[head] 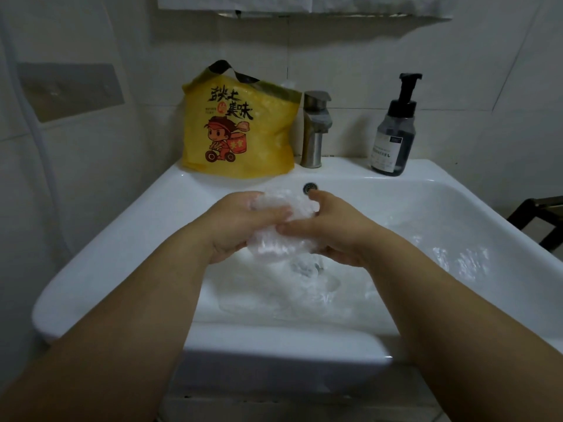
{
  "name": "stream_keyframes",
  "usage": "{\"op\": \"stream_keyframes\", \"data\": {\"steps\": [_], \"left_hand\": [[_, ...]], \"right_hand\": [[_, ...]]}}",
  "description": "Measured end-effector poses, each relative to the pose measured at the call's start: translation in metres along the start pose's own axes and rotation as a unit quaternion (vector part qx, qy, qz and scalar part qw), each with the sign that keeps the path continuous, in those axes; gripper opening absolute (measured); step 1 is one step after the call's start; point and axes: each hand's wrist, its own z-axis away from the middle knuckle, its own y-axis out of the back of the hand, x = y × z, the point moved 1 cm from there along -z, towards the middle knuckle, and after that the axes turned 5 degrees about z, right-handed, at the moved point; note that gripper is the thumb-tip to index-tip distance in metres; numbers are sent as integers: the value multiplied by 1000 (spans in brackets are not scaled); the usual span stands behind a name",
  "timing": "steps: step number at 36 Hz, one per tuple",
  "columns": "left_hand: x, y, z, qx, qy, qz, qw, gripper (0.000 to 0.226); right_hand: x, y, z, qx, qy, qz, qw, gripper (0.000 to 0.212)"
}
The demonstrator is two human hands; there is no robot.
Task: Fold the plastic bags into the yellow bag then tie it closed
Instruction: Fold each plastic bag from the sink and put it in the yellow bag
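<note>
- A crinkly, shiny wad [274, 248] of clear plastic is held over the sink [115, 239], scrunched up between both hands.
- The left hand [240, 229] is curled round the wad's left side, with the fingers laid across its front.
- The right hand [335, 233] is clamped on the right side, thumb stuck up and fingers tucked under.
- More thin see-through bags [304, 290] are heaped loose in the glossy white basin below.
- The yellow bag [240, 132] is stood upright on the back ledge, just left of the brushed-metal tap [313, 129]. It's puffy, printed with a cartoon rider, black handles sticking up.
- A dark pump bottle [394, 132] is set right of the tap.
</note>
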Motion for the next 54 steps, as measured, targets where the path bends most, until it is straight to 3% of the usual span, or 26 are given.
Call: {"op": "stream_keyframes", "data": {"steps": [2,4,7,10,15,20,28,32,43,47,50,54], "left_hand": [[1,4,-4,71,-19,54,996,21],[3,7,-7,114,-28,108,987,25],[4,5,-8,125,-30,148,981,30],[5,1,-8,116,-27,172,978,22],[8,6,-8,119,-32,189,974,11],[5,13,-6,68,-23,166,984,24],[7,10,0,15,16,160,987,25],[8,7,3,-2,30,151,988,26],[12,6,2,29,3,184,983,32],[13,5,4,51,20,216,975,38],[10,4,2,92,27,159,983,48],[6,2,0,114,-12,22,993,14]], "right_hand": [[-3,0,2,-1,-11,-95,995,94],[-5,-1,3,-24,-30,-137,990,68],[-4,-7,6,-56,-48,-127,989,30],[-9,-7,4,-13,-17,-179,984,12],[-14,7,5,27,32,-243,969,12],[-12,11,7,12,40,-193,980,15],[-17,16,10,63,87,-154,982,27],[-18,19,12,45,80,-137,986,25],[-22,16,18,-26,46,-221,974,27],[-20,15,14,36,55,-189,980,49],[-19,14,14,67,99,-103,988,30],[-15,12,14,54,119,-30,991,7]]}}
